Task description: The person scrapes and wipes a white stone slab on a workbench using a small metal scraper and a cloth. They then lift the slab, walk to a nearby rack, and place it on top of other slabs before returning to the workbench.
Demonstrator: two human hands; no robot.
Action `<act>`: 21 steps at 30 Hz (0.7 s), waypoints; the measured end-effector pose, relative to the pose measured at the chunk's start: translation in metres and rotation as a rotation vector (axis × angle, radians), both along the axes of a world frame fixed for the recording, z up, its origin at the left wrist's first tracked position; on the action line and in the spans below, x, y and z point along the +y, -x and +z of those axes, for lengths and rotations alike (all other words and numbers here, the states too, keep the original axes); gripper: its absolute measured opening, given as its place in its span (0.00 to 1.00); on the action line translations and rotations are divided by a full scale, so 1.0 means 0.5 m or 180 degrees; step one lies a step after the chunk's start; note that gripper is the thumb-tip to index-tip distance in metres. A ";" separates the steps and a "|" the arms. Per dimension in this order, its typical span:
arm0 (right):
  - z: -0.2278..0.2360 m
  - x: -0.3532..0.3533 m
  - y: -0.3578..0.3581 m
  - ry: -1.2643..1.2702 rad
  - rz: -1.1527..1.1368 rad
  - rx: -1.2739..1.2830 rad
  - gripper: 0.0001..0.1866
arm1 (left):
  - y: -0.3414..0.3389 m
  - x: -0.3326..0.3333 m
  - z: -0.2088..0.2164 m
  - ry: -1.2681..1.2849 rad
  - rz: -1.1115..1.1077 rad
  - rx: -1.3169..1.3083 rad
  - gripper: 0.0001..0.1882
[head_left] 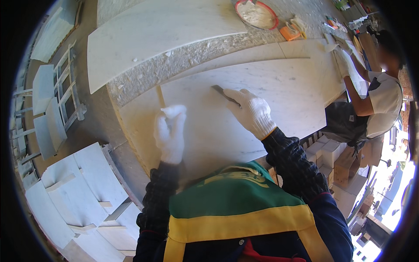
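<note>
White knit gloves cover both my hands. My right hand [248, 111] is closed around a dark, flat-bladed scraper [217, 88], its blade pointing up and left just over a pale marble slab [279, 91]. To the left, my left hand [169, 133] has its thumb and fingers pinched together at the lower end of a thin tan strip [160, 95]; what the strip is made of cannot be made out. The slab lies flat in front of me, its near edge at my green and yellow apron [235, 196].
Another white slab [161, 39] lies beyond a rough, crusted tabletop [144, 74]. A red-rimmed bowl of white paste [257, 15] and an orange block [289, 32] sit at the far side. A co-worker [371, 96] stands at right. Stacked slabs [78, 192] lie at lower left.
</note>
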State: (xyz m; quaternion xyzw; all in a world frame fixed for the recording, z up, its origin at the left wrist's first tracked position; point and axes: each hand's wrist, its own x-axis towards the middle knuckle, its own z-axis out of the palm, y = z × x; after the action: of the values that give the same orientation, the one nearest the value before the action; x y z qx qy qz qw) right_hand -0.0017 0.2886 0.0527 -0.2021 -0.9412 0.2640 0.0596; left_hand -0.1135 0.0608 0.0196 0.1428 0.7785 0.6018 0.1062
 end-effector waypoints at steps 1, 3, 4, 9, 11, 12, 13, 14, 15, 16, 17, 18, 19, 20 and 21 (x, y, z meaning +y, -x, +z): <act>0.000 0.001 -0.002 -0.0007 0.0004 -0.0036 0.18 | 0.002 -0.002 0.005 0.0034 0.0061 -0.0144 0.12; 0.004 0.000 -0.024 -0.0058 0.0047 -0.0168 0.18 | 0.011 -0.006 0.015 0.0437 -0.0106 -0.0181 0.14; 0.006 0.000 -0.043 -0.0097 0.0079 -0.0227 0.18 | 0.024 -0.014 0.023 0.0803 -0.0327 -0.0069 0.15; -0.009 0.038 -0.170 -0.0013 -0.0548 0.0236 0.20 | 0.092 -0.013 0.034 0.0629 -0.1241 0.0669 0.20; -0.033 0.082 -0.221 0.0010 -0.1112 0.0345 0.20 | 0.127 -0.001 0.036 0.1028 -0.1667 0.1091 0.22; -0.052 0.105 -0.235 -0.0018 -0.1413 0.0437 0.19 | 0.136 0.007 0.037 0.0982 -0.1770 0.1275 0.22; -0.073 0.124 -0.243 -0.0137 -0.1520 0.0932 0.19 | 0.147 0.016 0.040 0.1033 -0.1853 0.1381 0.22; -0.084 0.143 -0.258 -0.0053 -0.1913 0.0607 0.19 | 0.155 0.024 0.045 0.1087 -0.1936 0.1488 0.22; -0.099 0.159 -0.262 0.0170 -0.1916 0.0976 0.19 | 0.158 0.032 0.049 0.1157 -0.1924 0.1546 0.21; -0.112 0.166 -0.266 0.0421 -0.2195 0.1093 0.18 | 0.159 0.040 0.055 0.1240 -0.1934 0.1597 0.21; -0.120 0.172 -0.268 0.0373 -0.2075 0.1123 0.18 | 0.161 0.048 0.060 0.1228 -0.1967 0.1736 0.20; -0.123 0.175 -0.271 0.0262 -0.2027 0.1093 0.18 | 0.164 0.055 0.064 0.1352 -0.2011 0.1680 0.20; -0.124 0.177 -0.273 0.0101 -0.1961 0.1084 0.18 | 0.166 0.064 0.067 0.1374 -0.2057 0.1703 0.20; -0.123 0.177 -0.274 0.0106 -0.1950 0.1086 0.18 | 0.168 0.071 0.069 0.1360 -0.2094 0.1740 0.19; -0.122 0.176 -0.273 0.0064 -0.1920 0.1117 0.18 | 0.172 0.076 0.070 0.1463 -0.2174 0.1698 0.20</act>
State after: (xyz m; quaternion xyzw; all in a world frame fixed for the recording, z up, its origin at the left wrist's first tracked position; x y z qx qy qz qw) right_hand 0.1349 0.3764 -0.0082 -0.4232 -0.8119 0.2745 0.2939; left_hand -0.1994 0.0990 0.0547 0.5120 0.8000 0.2877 0.1231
